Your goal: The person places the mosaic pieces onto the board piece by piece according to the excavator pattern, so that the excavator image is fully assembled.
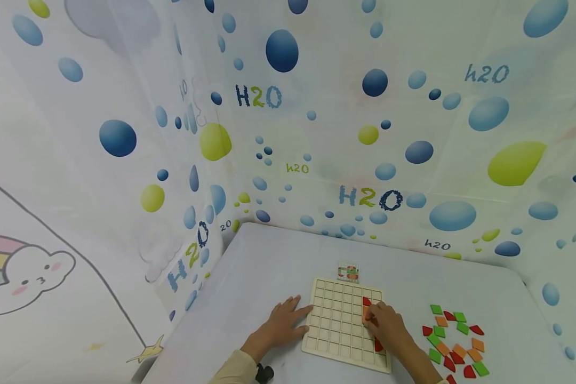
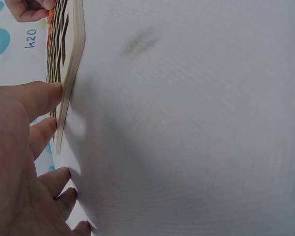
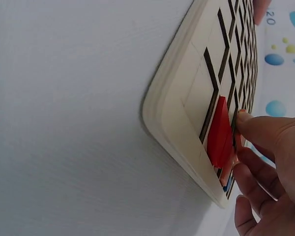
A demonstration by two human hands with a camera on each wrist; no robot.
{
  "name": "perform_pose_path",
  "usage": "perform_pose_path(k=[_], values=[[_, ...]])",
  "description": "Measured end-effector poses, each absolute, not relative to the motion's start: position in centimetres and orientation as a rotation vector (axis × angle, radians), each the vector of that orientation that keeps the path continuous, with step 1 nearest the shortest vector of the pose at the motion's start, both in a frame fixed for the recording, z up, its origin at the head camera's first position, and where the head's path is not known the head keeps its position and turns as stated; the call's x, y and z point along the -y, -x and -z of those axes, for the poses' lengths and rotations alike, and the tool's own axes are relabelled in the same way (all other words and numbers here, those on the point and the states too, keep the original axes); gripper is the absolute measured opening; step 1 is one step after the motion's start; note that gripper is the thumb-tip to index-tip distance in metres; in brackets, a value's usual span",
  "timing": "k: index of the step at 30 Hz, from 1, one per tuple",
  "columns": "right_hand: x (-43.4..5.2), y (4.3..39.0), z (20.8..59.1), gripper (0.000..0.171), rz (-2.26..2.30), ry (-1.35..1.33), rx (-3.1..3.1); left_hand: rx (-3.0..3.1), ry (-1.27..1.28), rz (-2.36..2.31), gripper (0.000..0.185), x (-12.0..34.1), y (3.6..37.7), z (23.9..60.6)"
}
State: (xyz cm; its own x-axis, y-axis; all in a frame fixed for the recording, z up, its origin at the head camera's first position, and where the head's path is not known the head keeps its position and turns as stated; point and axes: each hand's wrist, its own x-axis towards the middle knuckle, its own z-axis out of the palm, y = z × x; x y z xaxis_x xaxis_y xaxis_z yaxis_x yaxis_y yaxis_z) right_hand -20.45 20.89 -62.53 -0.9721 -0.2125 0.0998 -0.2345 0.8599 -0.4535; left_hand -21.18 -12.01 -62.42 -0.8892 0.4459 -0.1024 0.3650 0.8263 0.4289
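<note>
**Around the Work Area**

A pale grey table (image 1: 269, 266) sits in a corner enclosed by a white curtain (image 1: 413, 133) printed with blue and yellow-green bubbles and the lettering "H2O". At the left hangs a sheet (image 1: 53, 298) showing a smiling cloud with a rainbow. A small picture card (image 1: 348, 272) lies on the table near the back. At the right, a loose pile of green, orange and red tiles (image 1: 453, 338) is spread on the tabletop.

table (image 1: 269, 266): white | grid board (image 1: 336, 325) near front edge | small card (image 1: 348, 272) behind board | loose coloured tiles (image 1: 453, 341) right of board
</note>
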Motion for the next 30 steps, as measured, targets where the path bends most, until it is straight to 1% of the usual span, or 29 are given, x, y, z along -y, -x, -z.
perform_pose_path(k=[15,21,30], values=[[-20.7,20.0,62.0,0.017,-0.693,-0.396,2.995,-2.808,-0.637,-0.599,0.058,12.0,21.0,62.1],[-20.7,19.8,61.4,0.019,-0.61,-0.461,2.981,-2.803,-0.64,-0.605,0.058,12.0,21.0,62.1],[-20.7,19.8,60.9,0.021,-0.584,-0.442,3.007,-2.81,-0.635,-0.591,0.058,11.9,21.0,62.2]])
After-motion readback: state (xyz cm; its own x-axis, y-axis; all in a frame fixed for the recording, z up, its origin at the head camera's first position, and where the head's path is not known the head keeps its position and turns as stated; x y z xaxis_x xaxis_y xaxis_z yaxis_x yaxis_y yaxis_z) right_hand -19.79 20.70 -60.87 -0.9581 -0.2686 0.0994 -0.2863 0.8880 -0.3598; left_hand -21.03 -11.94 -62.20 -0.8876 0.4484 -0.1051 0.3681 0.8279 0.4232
